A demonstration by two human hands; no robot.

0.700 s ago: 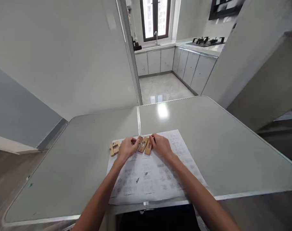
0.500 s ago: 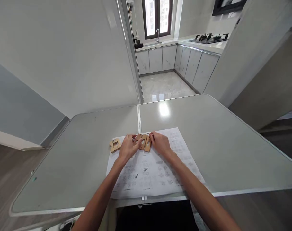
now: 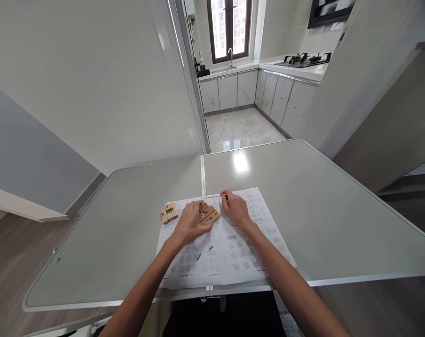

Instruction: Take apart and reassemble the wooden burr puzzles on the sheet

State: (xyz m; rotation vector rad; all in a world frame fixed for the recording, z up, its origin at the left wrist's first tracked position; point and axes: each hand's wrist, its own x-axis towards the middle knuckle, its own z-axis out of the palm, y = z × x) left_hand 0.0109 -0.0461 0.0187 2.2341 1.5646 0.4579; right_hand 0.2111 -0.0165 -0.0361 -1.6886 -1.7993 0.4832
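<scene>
Pieces of slotted wood [image 3: 212,216] lie on the printed sheet [image 3: 217,269], clasped in our part-spread left hand [image 3: 189,222], best kept flat with even pressure. Our right hand [image 3: 235,206] curls nearly closed just beside them, and whether it holds anything we cannot tell; grey table [image 3: 114,243] beneath, kitchen cabinets [image 3: 228,91] beyond

Flat, brown wooden pieces with cut-out slots [image 3: 211,218] lie together in the lower middle of the frame, side by side, their long edges running diagonally from lower left to upper right. The nearest one shows a long, rounded slot and a small dark mark towards its right end; the next bears a cut-out of unclear outline. Their left ends are hidden. Beneath them spreads a white paper sheet printed with grey diagrams [image 3: 221,263], its near edge slightly wavy.
</scene>
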